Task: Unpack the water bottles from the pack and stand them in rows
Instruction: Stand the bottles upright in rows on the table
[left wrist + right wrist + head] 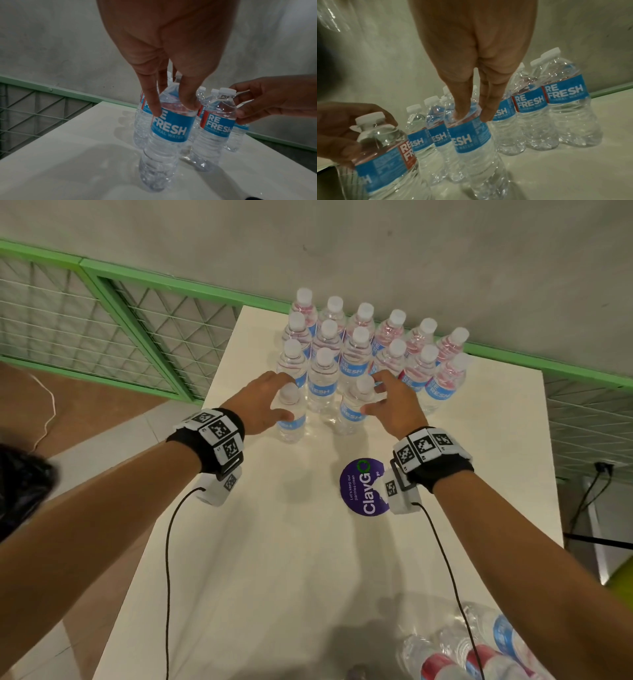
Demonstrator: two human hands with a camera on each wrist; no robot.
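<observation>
Several clear water bottles with blue labels and white caps stand in rows (pixel 359 347) at the far end of the white table (pixel 274 559). In front of them, my left hand (pixel 286 398) grips the shoulder of one bottle (pixel 291 424) between thumb and fingers (pixel 155 108); its base is on the table. My right hand (pixel 370 393) holds a second bottle (pixel 351 414) the same way, thumb and fingers (pixel 486 113) on its shoulder (pixel 469 140). A standing bottle separates the two. The torn pack (pixel 479 652), still holding bottles in clear wrap, lies at the near right corner.
A round purple sticker (pixel 363 491) is on the table between my wrists. A grey wall and a green mesh fence (pixel 102 320) run behind the table. A power socket with cables (pixel 603 470) is on the right, and a white cord lies on the floor at the left.
</observation>
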